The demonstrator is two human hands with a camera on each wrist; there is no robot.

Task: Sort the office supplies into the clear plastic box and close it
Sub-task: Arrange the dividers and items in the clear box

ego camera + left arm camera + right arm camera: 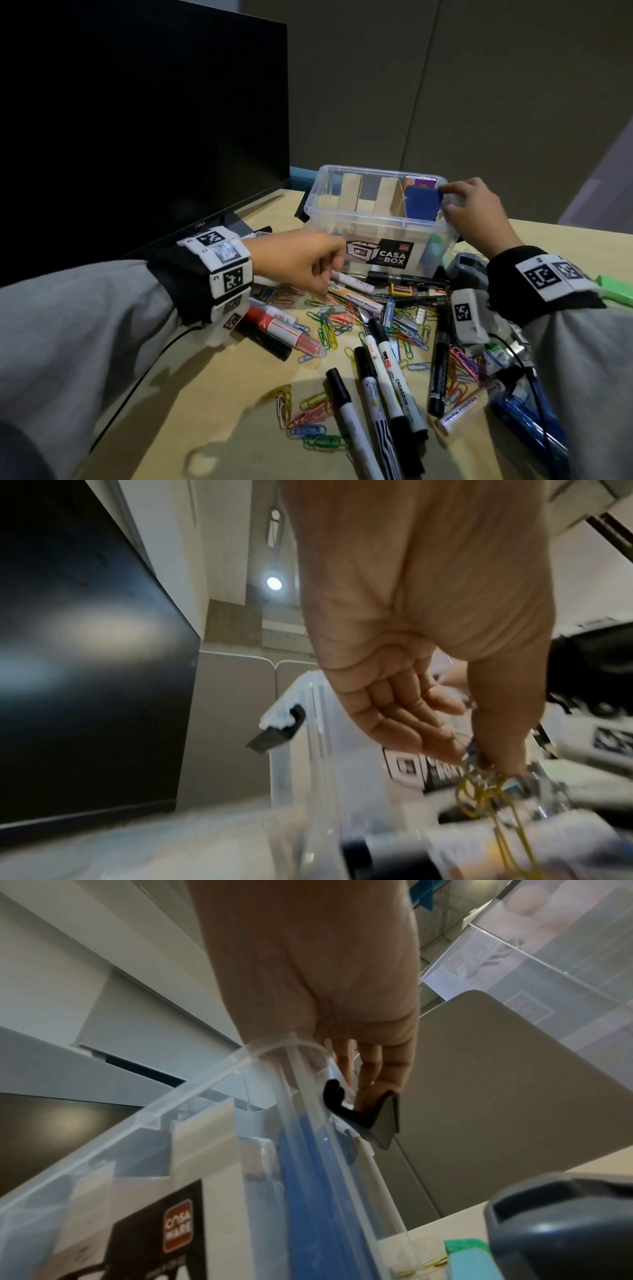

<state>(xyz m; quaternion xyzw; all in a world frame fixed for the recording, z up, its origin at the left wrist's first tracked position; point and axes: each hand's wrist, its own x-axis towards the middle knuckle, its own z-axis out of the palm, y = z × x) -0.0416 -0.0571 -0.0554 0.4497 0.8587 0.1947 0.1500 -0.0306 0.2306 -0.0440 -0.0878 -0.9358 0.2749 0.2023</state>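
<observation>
Here, far left: dark monitor (137, 120), out of play. Left hand (305, 262) is low over the desk (239, 394), just in front of the clear plastic box (342, 219). Thumb and fingertips (441, 753) pinch a small tangle of yellow paper clips (479, 791); a light pinch suits something this thin and snaggy. More paper clips (329, 325) lie spread right below and beside that pinch, mixed with markers (387, 370).

Box stands open, no lid on. 2 cardboard dividers (349, 193) split the inside, likely so each kind gets its own bay. Latch (277, 734) on its left end hangs loose.

Right hand (476, 212) is at the box's right end, fingers curled over the rim and pinching a blue pad (423, 204) that stands on edge in the rightmost bay, against the wall; upright probably saves room. Right latch (373, 1123) sits just under those fingers.

Most supplies remain outside: early in the sort, I judge.
</observation>
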